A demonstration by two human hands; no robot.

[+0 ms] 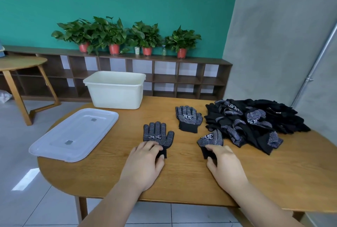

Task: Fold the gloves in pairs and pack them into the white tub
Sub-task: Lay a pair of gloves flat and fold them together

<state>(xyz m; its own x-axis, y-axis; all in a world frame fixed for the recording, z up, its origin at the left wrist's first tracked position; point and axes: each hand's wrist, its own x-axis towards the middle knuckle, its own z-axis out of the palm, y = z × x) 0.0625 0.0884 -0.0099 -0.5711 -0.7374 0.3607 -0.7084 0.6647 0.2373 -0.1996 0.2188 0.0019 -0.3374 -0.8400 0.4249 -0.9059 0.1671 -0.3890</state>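
Oval table (182, 168) of light wood, grain showing, satin sheen; white tub (114, 92) of smooth matt plastic, beside it a translucent plastic lid (73, 133), faintly glossy. Flat glove (157, 134), second flat glove (188, 118), folded glove (211, 140) and heaped glove pile (255, 122) all of black knitted cloth, matt, studded with small pale raised dots, plain ribbed cuffs; shelf unit (164, 73) of dark wood-look board, matt; plant pots (114, 49) of reddish plastic, slightly shiny; floor tiles (27, 190) glossy, reflecting light; grey backdrop (273, 35) of matt cloth; backdrop pole (313, 68) of dull metal.
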